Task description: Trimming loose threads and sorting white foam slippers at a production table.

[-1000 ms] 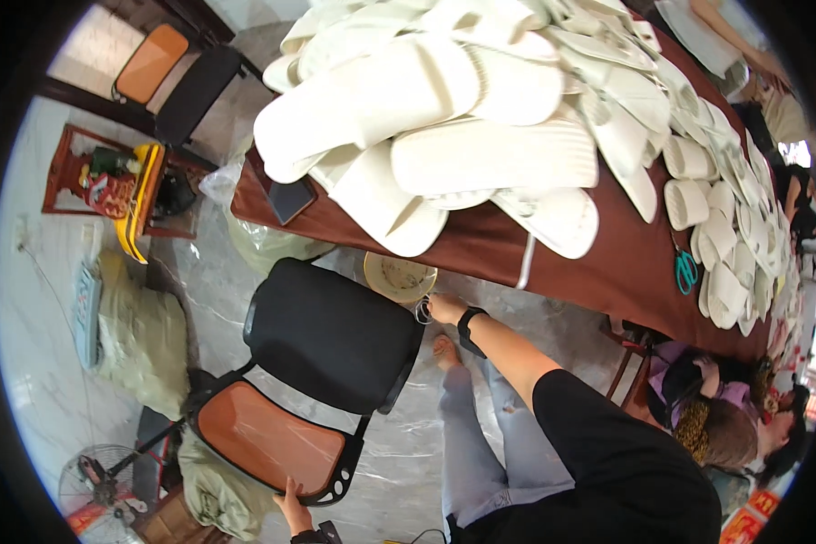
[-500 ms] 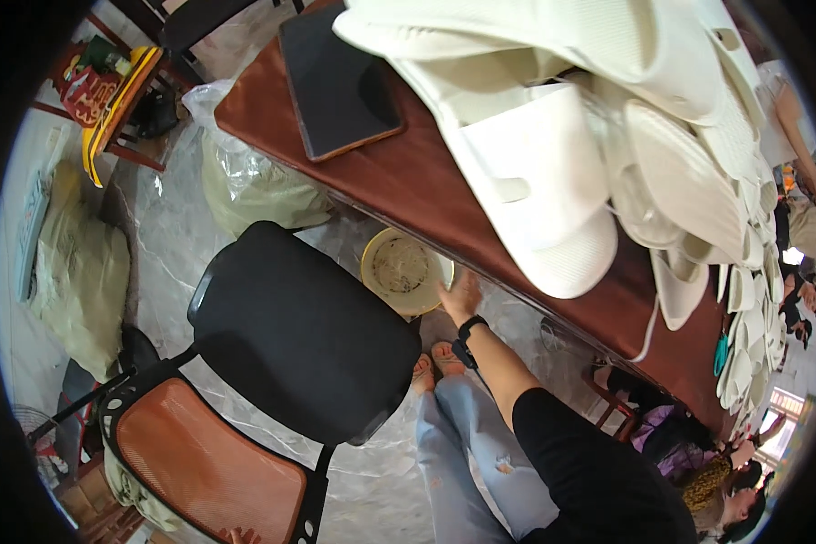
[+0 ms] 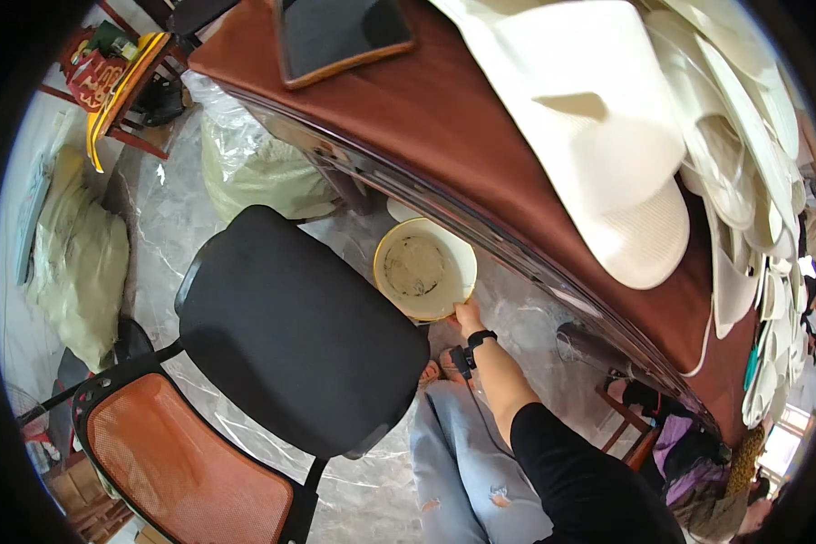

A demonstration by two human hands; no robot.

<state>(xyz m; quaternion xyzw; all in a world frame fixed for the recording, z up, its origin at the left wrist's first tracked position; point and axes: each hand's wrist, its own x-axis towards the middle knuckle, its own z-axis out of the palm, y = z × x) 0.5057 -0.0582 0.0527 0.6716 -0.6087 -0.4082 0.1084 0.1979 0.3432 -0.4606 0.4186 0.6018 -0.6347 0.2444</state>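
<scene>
My right hand (image 3: 468,319) reaches down with a black band on its wrist. Its fingers are closed on the near rim of a round white bucket (image 3: 460,272) with a yellow edge. The bucket is beside the table's lower edge, between the table and a black-seated chair (image 3: 304,331). I look down into its open top, where dark specks lie on the dirty bottom. My fingertips are partly hidden by the rim. My left hand is out of the picture.
White slippers (image 3: 598,136) are heaped on the table with its brown cloth (image 3: 508,154), beside a dark tablet (image 3: 344,36). Greenish plastic sacks (image 3: 254,168) stand on the floor. A small wooden chair (image 3: 127,91) holds items at far left. People sit at the lower right.
My right hand has moved from the bucket's right side to its near rim. The bucket looks larger and nearer, slightly right. My left hand's fingers, at the chair back before, have left the view.
</scene>
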